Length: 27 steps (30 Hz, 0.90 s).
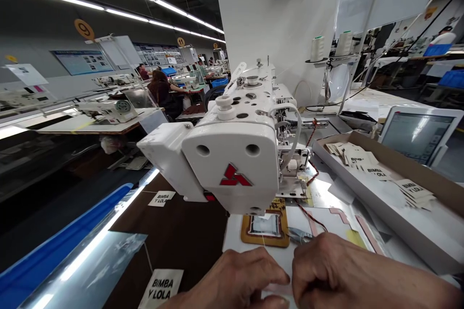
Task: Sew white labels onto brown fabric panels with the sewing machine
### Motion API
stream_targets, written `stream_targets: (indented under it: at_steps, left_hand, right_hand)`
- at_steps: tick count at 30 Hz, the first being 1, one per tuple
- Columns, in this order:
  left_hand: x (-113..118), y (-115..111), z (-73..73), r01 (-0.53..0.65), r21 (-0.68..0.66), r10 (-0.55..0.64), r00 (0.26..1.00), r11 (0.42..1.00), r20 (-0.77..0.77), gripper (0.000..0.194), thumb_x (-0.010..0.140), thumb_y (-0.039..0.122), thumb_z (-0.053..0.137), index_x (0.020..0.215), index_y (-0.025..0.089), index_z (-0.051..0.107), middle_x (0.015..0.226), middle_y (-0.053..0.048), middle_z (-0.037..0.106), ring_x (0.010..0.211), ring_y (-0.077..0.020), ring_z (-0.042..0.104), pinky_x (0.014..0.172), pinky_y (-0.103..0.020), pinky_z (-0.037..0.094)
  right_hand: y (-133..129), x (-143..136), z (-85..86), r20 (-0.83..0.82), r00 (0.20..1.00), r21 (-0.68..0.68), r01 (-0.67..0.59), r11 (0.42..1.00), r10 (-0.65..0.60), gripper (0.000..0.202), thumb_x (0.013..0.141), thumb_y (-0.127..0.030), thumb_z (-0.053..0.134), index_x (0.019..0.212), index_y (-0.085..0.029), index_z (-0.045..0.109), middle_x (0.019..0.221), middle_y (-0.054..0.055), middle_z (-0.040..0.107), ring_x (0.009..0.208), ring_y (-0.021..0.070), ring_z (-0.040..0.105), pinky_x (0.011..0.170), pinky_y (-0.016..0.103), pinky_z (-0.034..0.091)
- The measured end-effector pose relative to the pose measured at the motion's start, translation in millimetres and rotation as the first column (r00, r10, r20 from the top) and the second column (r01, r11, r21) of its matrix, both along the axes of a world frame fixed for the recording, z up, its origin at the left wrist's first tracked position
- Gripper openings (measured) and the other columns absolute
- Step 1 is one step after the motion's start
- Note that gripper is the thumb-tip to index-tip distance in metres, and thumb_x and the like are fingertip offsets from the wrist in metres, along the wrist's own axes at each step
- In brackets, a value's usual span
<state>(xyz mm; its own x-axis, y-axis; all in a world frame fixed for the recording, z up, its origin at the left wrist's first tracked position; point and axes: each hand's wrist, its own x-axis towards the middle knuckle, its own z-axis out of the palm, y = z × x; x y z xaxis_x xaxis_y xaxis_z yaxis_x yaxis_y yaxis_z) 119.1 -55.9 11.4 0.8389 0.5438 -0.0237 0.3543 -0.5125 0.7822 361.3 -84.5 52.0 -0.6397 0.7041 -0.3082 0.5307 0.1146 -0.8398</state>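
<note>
My left hand (246, 275) is at the bottom middle with fingers curled, index finger and thumb toward the right hand. Close beside it, my right hand (322, 265) is closed with knuckles up; whatever it grips is hidden. A pale piece, hard to make out, shows between the hands. Just beyond them, under the head of a white sewing machine (232, 154), lies a brown-yellow frame (247, 237) with a white centre. A thin thread runs from it toward my hands. A small metal tool like thread snips (299, 235) lies by my right knuckles.
Dark brown fabric (174, 231) with printed labels (162, 286) spreads at left. A long cardboard box (391, 222) of similar labels stands at right, before a screen (422, 130). A blue bin (65, 241) is at lower left. Thread cones (317, 49) stand behind; people work farther back.
</note>
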Motion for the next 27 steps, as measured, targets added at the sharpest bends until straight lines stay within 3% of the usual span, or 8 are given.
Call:
stream_targets:
  at_steps: [5,9,13,15,18,21,24,27]
  left_hand:
    - [0.7,-2.1,-5.3,0.013,0.072,-0.020,0.996,0.997,0.091,0.012,0.093,0.013,0.061,0.095,0.021,0.070,0.091,-0.001,0.067,0.075,-0.0108,0.065,0.071,-0.015,0.047]
    - [3.3,-0.5,-1.8,-0.027,0.147,0.011,0.994,0.989,0.108,0.012,0.091,0.013,0.059,0.086,0.020,0.068,0.080,0.001,0.063,0.066,-0.0102,0.059,0.064,-0.017,0.044]
    - [1.0,3.7,2.5,-0.261,0.110,0.255,0.964,0.959,0.069,0.020,0.095,0.019,0.053,0.078,0.020,0.064,0.073,0.002,0.060,0.063,-0.0108,0.054,0.060,-0.019,0.040]
    - [-3.0,4.8,3.6,-0.394,0.013,0.393,0.919,0.919,0.024,0.023,0.098,0.026,0.054,0.079,0.021,0.066,0.075,0.002,0.061,0.066,-0.0119,0.054,0.061,-0.020,0.040]
    - [-10.4,5.1,3.3,-0.531,-0.168,0.539,0.842,0.830,0.001,0.030,0.101,0.040,0.056,0.083,0.021,0.070,0.075,0.002,0.058,0.064,-0.0119,0.048,0.057,-0.020,0.039]
    - [-15.1,4.7,1.3,-0.585,-0.338,0.624,0.781,0.737,0.010,0.034,0.099,0.049,0.061,0.085,0.020,0.072,0.076,0.001,0.055,0.059,-0.0105,0.044,0.051,-0.019,0.037]
    - [-13.8,1.6,-2.9,-0.482,-0.509,0.622,0.770,0.713,0.141,0.034,0.094,0.053,0.069,0.088,0.020,0.075,0.100,-0.003,0.061,0.063,-0.0092,0.046,0.050,-0.019,0.039]
    - [-8.0,-6.1,-8.6,-0.382,-0.647,0.650,0.722,0.660,0.238,0.032,0.090,0.052,0.076,0.086,0.020,0.077,0.110,-0.005,0.061,0.064,-0.0081,0.048,0.052,-0.019,0.041]
  right_hand:
    - [1.2,1.7,-0.3,-0.002,1.000,-0.021,0.029,0.999,-0.029,0.017,0.068,-0.002,0.048,0.065,-0.019,0.049,0.065,-0.008,0.046,0.063,0.0066,0.040,0.057,0.018,0.032]
    - [3.1,1.2,-18.6,-0.072,0.987,-0.029,0.142,0.989,-0.144,0.018,0.080,-0.007,0.047,0.073,-0.020,0.057,0.065,-0.008,0.044,0.061,0.0084,0.036,0.052,0.021,0.028]
    - [7.5,-3.7,-28.6,-0.098,0.938,0.227,0.346,0.910,-0.332,0.020,0.092,-0.014,0.048,0.077,-0.021,0.058,0.070,-0.006,0.053,0.065,0.0103,0.044,0.057,0.023,0.032]
    - [8.9,-6.0,-27.9,-0.081,0.921,0.346,0.385,0.856,-0.381,0.019,0.096,-0.017,0.049,0.082,-0.022,0.062,0.074,-0.005,0.058,0.067,0.0114,0.048,0.060,0.024,0.034]
    - [8.2,-8.2,-26.8,-0.067,0.902,0.381,0.419,0.824,-0.427,0.022,0.100,-0.024,0.048,0.087,-0.024,0.066,0.075,-0.004,0.061,0.066,0.0125,0.050,0.061,0.025,0.036]
    - [3.4,-14.4,-31.9,-0.112,0.889,0.306,0.456,0.836,-0.444,0.023,0.101,-0.029,0.048,0.090,-0.024,0.067,0.075,-0.002,0.062,0.067,0.0139,0.052,0.062,0.027,0.039]
    - [-3.1,-30.6,-41.0,-0.286,0.855,0.184,0.493,0.850,-0.434,0.020,0.098,-0.032,0.054,0.093,-0.022,0.071,0.086,0.001,0.065,0.076,0.0159,0.058,0.070,0.029,0.045]
    - [-7.5,-52.5,-49.7,-0.549,0.682,-0.184,0.465,0.866,-0.483,0.029,0.093,-0.040,0.063,0.117,-0.025,0.072,0.101,0.004,0.068,0.081,0.0163,0.063,0.076,0.032,0.050]
